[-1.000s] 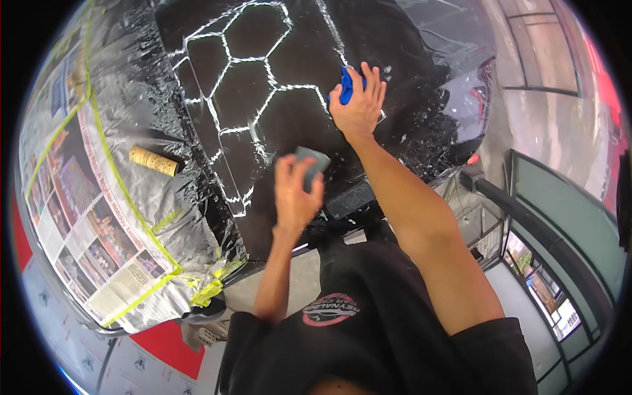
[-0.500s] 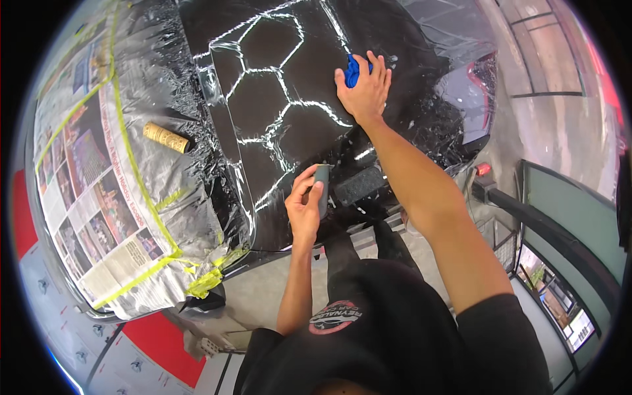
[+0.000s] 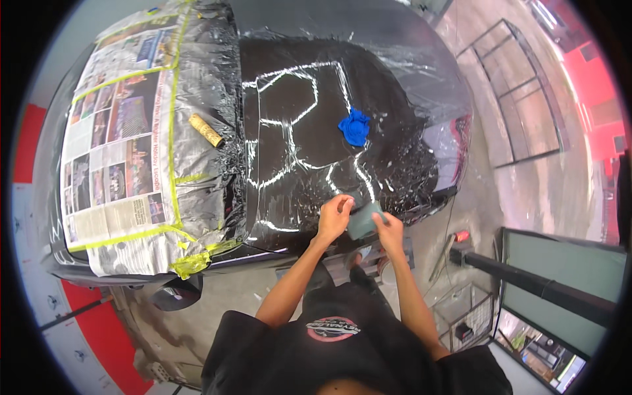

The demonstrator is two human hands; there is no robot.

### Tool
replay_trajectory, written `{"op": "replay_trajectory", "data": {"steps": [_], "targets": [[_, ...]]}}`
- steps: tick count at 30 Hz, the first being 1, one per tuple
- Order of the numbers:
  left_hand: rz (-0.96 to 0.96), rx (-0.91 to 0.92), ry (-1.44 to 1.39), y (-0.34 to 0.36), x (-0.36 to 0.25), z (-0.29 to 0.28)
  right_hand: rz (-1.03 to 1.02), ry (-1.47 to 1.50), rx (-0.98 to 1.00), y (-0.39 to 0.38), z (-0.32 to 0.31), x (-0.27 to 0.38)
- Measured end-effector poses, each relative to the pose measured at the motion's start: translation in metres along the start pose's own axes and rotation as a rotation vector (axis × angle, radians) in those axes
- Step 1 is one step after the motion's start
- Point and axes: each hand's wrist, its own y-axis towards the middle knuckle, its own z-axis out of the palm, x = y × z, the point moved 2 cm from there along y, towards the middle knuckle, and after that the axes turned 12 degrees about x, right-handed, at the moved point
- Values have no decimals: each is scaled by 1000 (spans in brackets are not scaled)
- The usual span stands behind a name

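Note:
A grey-green sheet (image 3: 364,224), like wet sanding paper, is in my right hand (image 3: 390,232), pinched along its right edge over the near edge of the panel. My left hand (image 3: 334,218) is at the sheet's left side with thumb and fingers pressed together; what they pinch, if anything, cannot be made out. Beyond both hands a crumpled blue cloth (image 3: 354,127) lies on the wet, glossy black car panel (image 3: 316,135), untouched. White lines of reflected light cross that panel.
To the left, newspaper (image 3: 118,168) and plastic film edged with yellow tape cover part of the car. A patterned tan roll (image 3: 206,130) rests on the film. At the right are a black metal frame (image 3: 520,92) on the floor and a dark beam (image 3: 526,276).
My right hand has let go of the blue cloth and come back to grip the grey-green sheet, which was in my left hand. The view has shifted, showing more of the car.

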Motion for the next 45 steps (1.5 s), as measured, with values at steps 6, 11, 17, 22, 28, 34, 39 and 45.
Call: {"op": "replay_trajectory", "data": {"steps": [6, 11, 17, 22, 28, 34, 39, 45], "targets": [[201, 37, 950, -11, 6, 22, -93, 80, -213, -25, -107, -9], [157, 93, 993, -6, 19, 13, -163, 54, -312, -43, -145, 7], [99, -12, 420, -53, -14, 9, -175, 47, -233, -56, -112, -22], [-166, 88, -358, -89, -15, 24, -233, -89, -110, -62, -29, -32], [2, -100, -493, -129, -34, 16, -378, -169, 133, -95, 53, 63], [73, -219, -599, -154, -69, -26, -542, -163, 261, -104, 88, 102], [169, -215, -699, -161, -74, -51, -797, -319, 252, -135, 115, 127], [288, -115, -851, -160, -81, -63, -792, -195, 231, -147, 129, 129]]}}
